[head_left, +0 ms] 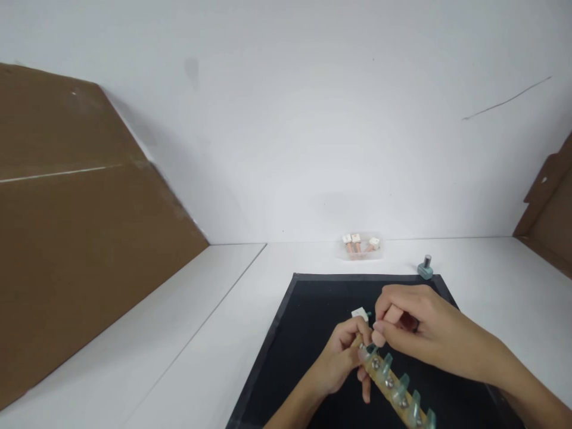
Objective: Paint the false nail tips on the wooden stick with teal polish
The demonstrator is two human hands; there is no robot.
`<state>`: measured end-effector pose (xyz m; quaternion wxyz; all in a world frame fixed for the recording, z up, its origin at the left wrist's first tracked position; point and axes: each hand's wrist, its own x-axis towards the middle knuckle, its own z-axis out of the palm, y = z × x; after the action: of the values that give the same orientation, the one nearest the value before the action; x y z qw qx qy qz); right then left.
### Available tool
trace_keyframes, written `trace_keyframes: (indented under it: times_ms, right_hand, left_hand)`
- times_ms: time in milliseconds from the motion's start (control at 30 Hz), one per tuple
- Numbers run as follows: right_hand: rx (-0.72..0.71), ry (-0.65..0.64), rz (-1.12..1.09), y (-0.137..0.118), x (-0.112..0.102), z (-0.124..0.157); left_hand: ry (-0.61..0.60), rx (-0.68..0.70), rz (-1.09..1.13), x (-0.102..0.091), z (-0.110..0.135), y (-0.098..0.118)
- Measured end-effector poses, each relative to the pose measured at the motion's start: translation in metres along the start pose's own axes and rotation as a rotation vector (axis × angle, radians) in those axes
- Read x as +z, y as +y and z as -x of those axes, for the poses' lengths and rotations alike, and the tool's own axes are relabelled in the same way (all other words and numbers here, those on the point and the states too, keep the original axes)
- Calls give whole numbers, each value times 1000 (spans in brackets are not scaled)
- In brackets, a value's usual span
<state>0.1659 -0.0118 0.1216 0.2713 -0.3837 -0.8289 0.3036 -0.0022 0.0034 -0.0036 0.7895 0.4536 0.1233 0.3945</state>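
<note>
A long copper-coloured bar (395, 387) with several translucent green clips and silver screws along it lies slantwise above the black mat (308, 333). My left hand (342, 360) is closed round its upper end. My right hand (415, 328) is closed, its fingertips pinching at that same end, with something dark tucked in the fingers that I cannot make out. A small white part (360, 313) with a green tip sits on the mat just behind my left hand.
A clear tray (361, 247) with copper and white parts stands by the back wall. A small grey-green tool (425, 268) sits at the mat's far right corner. Brown cardboard (67, 226) leans at the left, more cardboard (552, 202) at the right.
</note>
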Motion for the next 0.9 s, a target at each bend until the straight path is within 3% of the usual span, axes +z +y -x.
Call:
trace_keyframes:
  times_ms: [300,400,667,900]
  right_hand:
    - [-27,106,162,0,-1,0]
    - [-40,134,122,1,0,1]
    - [-67,-31,-127,0,2,-1]
    - [-35,44,30,0,0,-1]
  left_hand:
    - [-59,37,20,1,2,2]
    - [-54,31,26,-3,3,0]
    - [33,-16,-7,-3,-1,0]
    - [-5,7,17,2,2,3]
